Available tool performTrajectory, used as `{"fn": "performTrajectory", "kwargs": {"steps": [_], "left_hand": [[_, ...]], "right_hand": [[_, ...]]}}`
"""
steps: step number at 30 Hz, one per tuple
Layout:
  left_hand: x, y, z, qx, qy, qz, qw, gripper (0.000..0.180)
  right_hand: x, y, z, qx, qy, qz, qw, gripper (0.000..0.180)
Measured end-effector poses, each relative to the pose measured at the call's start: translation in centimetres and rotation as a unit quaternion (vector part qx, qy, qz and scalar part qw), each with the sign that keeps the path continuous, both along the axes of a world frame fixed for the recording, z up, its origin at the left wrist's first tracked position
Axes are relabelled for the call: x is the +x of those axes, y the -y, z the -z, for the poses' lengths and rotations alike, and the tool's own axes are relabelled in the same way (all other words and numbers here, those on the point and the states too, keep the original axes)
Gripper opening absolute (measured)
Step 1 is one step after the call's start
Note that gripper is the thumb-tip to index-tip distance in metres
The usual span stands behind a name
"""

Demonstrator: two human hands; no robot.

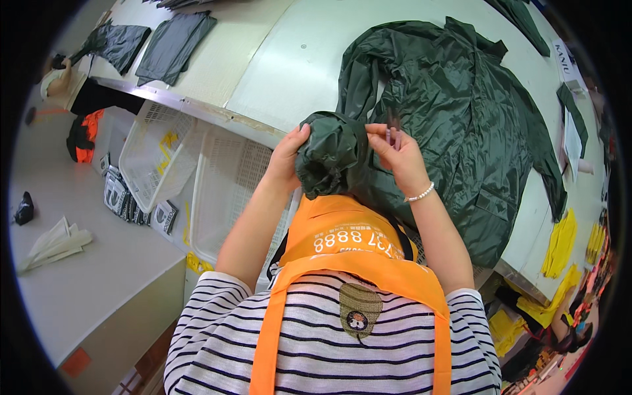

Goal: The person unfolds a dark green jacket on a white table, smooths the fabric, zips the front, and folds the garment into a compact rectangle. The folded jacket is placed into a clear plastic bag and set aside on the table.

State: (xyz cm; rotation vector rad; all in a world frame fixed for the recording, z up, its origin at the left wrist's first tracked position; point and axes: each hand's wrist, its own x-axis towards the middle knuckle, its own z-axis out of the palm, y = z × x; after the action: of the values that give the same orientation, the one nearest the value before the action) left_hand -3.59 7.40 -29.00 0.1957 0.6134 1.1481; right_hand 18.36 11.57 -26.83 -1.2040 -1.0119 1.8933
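Dark green raincoat (pixel 454 125), hood bunched between both hands, pinched item unclear.

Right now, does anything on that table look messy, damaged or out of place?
Nothing looks damaged or spilled. The dark green raincoat lies spread but rumpled on the white table, its hood bunched between the left hand and right hand.
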Motion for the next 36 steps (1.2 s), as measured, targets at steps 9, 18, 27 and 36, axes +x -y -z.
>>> {"fn": "performTrajectory", "kwargs": {"steps": [9,18,27,36], "left_hand": [[2.5,0.2,-0.5,0.211,-0.511,0.037,0.833,0.067],[2.9,-0.5,-4.0,0.147,-0.331,0.109,0.926,0.074],[2.7,-0.7,-3.4,0.072,-0.219,0.072,0.970,0.059],[1.7,-1.4,-4.1,0.068,-0.136,0.017,0.988,0.055]], "right_hand": [[0.4,1.1,-0.4,0.197,0.076,0.171,0.962,0.022],[1.2,1.0,-0.3,0.123,0.066,-0.104,0.985,0.015],[0.9,0.1,-2.9,0.012,0.006,-0.098,0.995,0.016],[2.5,-0.3,-1.4,0.094,0.092,-0.203,0.970,0.054]]}}
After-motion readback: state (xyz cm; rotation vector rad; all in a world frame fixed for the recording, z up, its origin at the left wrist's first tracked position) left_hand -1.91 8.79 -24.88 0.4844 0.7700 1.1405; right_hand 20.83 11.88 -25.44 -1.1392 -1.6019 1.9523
